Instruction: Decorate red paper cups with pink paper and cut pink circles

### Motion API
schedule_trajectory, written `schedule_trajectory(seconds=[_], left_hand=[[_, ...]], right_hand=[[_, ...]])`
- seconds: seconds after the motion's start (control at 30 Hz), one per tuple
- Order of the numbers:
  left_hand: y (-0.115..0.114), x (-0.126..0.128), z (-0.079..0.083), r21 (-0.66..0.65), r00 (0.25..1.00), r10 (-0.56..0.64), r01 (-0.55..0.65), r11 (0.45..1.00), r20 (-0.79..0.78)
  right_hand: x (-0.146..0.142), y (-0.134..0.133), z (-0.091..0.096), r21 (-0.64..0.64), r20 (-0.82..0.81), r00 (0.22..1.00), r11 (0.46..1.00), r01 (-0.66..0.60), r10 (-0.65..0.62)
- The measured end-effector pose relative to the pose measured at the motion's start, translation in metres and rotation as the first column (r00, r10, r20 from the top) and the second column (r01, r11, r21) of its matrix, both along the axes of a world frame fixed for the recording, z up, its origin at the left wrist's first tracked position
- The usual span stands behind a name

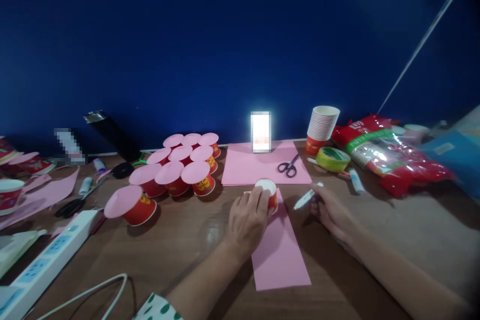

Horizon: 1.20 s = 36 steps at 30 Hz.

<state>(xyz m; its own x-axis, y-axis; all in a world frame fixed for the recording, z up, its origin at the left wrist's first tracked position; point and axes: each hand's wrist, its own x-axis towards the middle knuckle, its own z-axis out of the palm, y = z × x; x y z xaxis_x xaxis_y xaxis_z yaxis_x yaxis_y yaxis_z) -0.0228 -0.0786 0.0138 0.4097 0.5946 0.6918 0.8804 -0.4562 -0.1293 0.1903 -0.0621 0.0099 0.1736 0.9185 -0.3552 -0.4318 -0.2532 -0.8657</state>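
My left hand [245,220] is wrapped over a small red-and-white paper cup [273,202]. The cup rests on the far end of a pink paper strip [283,260]; whether its mouth faces up or down I cannot tell. Off to the right, my right hand [332,210] is closed on a white marker [305,199], its tip pointing left toward the cup. Beyond both hands, black-handled scissors [288,167] lie on a stack of pink paper [247,165].
Several red cups topped with pink discs [172,175] stand at left. A power strip [45,255] and cable fill the near left. At right are stacked cups [322,127], yellow tape [333,159], a glue stick [356,181] and a red bag [393,152]. A lit phone [261,131] stands behind.
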Motion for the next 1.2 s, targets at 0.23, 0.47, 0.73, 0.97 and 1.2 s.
schedule_trajectory(seconds=[0.23,0.47,0.73,0.97,1.2], left_hand=[[-0.003,0.003,-0.002,0.002,1.000,0.006,-0.006,1.000,0.016],[-0.004,0.005,-0.003,-0.007,0.998,0.027,-0.027,1.000,0.056],[-0.004,0.005,-0.004,-0.039,0.997,0.023,-0.020,0.999,0.080],[-0.001,0.008,-0.006,-0.006,0.991,0.059,-0.058,0.998,0.119],[-0.003,0.010,-0.009,-0.032,0.990,0.078,-0.075,0.997,0.120]], right_hand=[[-0.002,0.028,0.061,0.131,0.161,0.987,0.990,-0.049,0.028],[-0.040,0.085,0.095,0.288,0.677,0.712,0.822,-0.492,0.189],[-0.087,0.115,0.092,-0.009,0.880,0.246,0.533,-0.846,0.405],[-0.097,0.122,0.077,-0.157,0.880,0.065,0.417,-0.895,0.471],[-0.102,0.124,0.074,-0.177,0.879,-0.010,0.308,-0.935,0.477]])
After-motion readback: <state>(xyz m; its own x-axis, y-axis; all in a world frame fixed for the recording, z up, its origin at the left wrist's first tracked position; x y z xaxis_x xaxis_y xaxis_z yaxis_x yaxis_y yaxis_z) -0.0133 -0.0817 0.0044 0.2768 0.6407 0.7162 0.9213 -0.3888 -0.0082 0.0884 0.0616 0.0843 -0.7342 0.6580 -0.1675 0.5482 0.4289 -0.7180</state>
